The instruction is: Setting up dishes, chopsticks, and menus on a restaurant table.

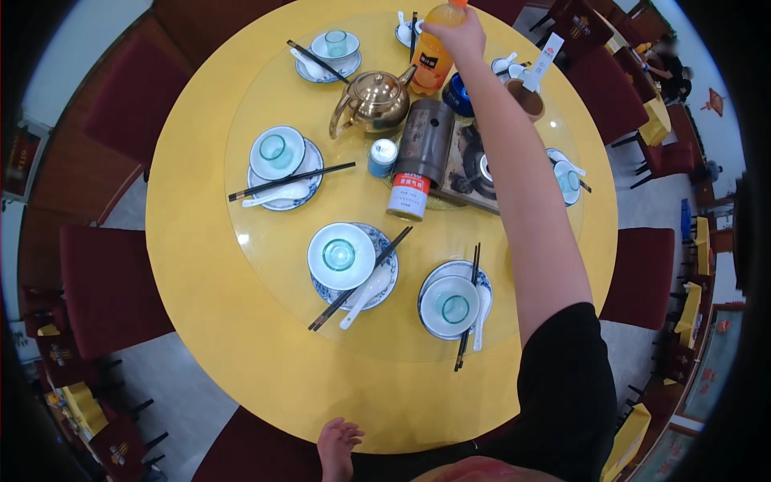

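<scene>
My right hand [461,36] stretches across the round table and grips a plastic bottle of orange drink [432,60] near its shoulder. The bottle stands a little tilted beside a brass-coloured metal teapot [379,99]. Under my forearm lies a portable gas stove [461,162], partly hidden by it. A gas canister [408,202] sticks out of the stove's dark cylindrical housing [424,135]. Next to that is a small blue can [383,159]. My left hand [338,443] hovers at the table's near edge, fingers loosely bent and apart, holding nothing.
A clear glass turntable [265,241] rests on the yellow tablecloth [199,259]. Several place settings ring it, including stacked bowls [322,268] with spoons and chopsticks [391,246]. A brown cup [533,105] and a blue container [456,102] sit behind the stove. Dark red chairs [114,289] surround the table.
</scene>
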A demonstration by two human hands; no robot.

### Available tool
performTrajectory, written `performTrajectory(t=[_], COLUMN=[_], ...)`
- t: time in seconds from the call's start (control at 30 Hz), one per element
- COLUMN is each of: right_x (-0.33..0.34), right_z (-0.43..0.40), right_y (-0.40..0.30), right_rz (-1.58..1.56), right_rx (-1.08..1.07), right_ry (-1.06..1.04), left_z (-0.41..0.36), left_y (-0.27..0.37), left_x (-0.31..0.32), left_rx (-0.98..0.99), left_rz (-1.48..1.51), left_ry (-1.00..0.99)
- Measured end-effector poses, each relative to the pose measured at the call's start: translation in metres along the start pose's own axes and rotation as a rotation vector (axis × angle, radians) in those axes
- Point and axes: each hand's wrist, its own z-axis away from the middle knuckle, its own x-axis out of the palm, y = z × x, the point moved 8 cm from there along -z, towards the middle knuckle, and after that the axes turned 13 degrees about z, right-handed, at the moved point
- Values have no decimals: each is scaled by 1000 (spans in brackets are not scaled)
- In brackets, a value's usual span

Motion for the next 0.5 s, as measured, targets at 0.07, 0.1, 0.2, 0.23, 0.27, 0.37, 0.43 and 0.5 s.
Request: performTrajectory(t=[0.07, 0.1, 0.2, 0.23, 0.27, 0.37, 0.43, 0.5], right_x=[-17, -23, -70, -90, -113, -205, -282, -352], right_z=[9, 11, 10, 11, 16, 49, 87, 178], right_y=[5, 4, -34, -59, -82, -117, -112, -125], right_rz=[144, 145, 127, -89, -306, -258, -176, -376], right_rx=[-75, -72, -225, -292, -359, -460, -611, -505], right_ry=[231, 231, 334, 300, 265, 307, 298, 123], left_z=[-5, -1, 19, 27, 36, 59, 73, 89], left_y=[4, 8, 30, 34, 37, 36, 39, 40], left_x=[-8, -7, 15, 11, 9, -1, 3, 5], left_rx=[-13, -13, 111, 156, 201, 213, 233, 266], left_rz=[173, 170, 125, 90, 55, 13, -18, -36], left_ry=[9, 10, -170, -142, -116, -62, -93, -85])
